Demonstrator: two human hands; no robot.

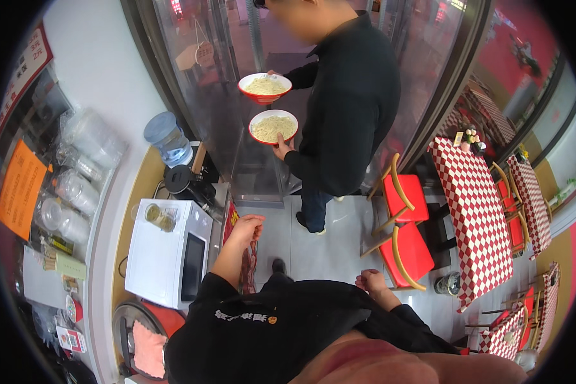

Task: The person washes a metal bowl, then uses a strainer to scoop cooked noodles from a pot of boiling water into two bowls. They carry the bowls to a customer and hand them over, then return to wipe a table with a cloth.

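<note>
My left hand [247, 231] hangs in front of my body with loosely bent fingers and holds nothing. It is nearest to the white microwave oven [156, 249] and the counter end beside it. On my other side my right hand [374, 282] is low, its fingers loosely curled, with no object visible in it. A red-seated wooden chair [407, 254] stands just beyond that hand. Ahead, another person in black [355, 105] carries two red-and-white bowls of noodles: an upper bowl [265, 88] and a lower bowl [273, 127], one in each hand.
Glass doors [206, 96] rise behind the person. A water bottle [168, 139], a black kettle [185, 180] and a jar [159, 217] stand at left. Below is a round lidded appliance with a pink cloth [149, 348]. Checkered tables [475, 216] line the right.
</note>
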